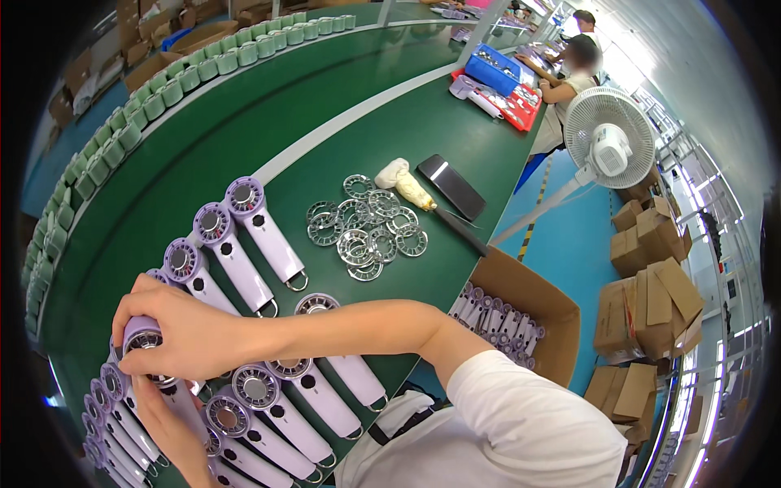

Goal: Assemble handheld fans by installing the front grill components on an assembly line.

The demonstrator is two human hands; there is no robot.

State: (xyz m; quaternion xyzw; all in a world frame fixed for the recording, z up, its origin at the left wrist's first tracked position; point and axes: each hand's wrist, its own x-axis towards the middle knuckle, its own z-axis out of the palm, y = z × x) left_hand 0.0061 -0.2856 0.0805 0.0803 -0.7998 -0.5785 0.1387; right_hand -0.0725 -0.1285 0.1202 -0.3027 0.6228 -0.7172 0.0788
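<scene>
A lilac handheld fan [141, 324] is held between both my hands at the lower left. My right hand [195, 337] reaches across from the right and curls its fingers and thumb around the round fan head. Below it, my left hand [167, 427] wraps the body of the same fan from underneath; part of its fingers is hidden. Rows of similar lilac fans with wrist loops lie around my hands, such as a fan [260, 232] beyond and a fan [281, 411] nearer me. Several clear and silvery rings [355, 246] lie loose in a pile on the green table [342, 150].
Beyond the rings lie a black phone [452, 187] and a dark-handled tool [460, 229] beside a wrapped yellowish lump [411, 185]. Pale green parts line the far belt. A carton of fans [561, 325] stands right, near a pedestal fan [608, 138]. Co-workers sit farther off.
</scene>
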